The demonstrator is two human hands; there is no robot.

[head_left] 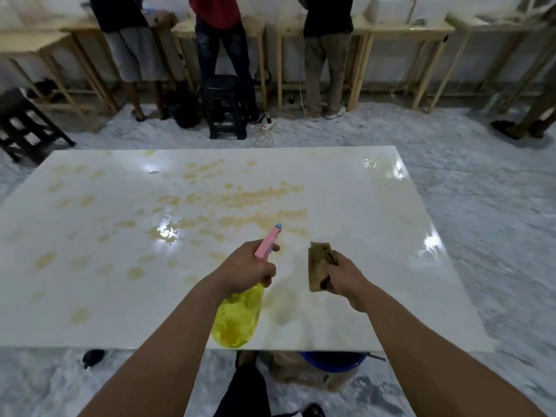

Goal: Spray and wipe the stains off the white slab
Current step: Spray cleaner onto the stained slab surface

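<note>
White slab: large, glossy, lying flat above a grey marbled floor, filling the middle of view. Landmark for all below.

Yellow-brown stains: scattered in blotches over slab's left half and centre, densest just past centre; right side of slab mostly clean, with bright light glare.

Beyond slab's far edge: wooden benches along a wall, three standing people seen from behind, black stool between them and the slab.

Under slab's near edge: blue bucket, partly hidden.

Spray bottle: yellow translucent body, pink head, blue nozzle tip; held above slab's near centre, nozzle aimed toward the far stains.

Left hand: clenched round the bottle's neck, one finger at the trigger.

Cloth: brownish, soiled, folded into a pad, raised off the slab, just right of the bottle.

Right hand: grasping the cloth from its right side, apart from left hand.
</note>
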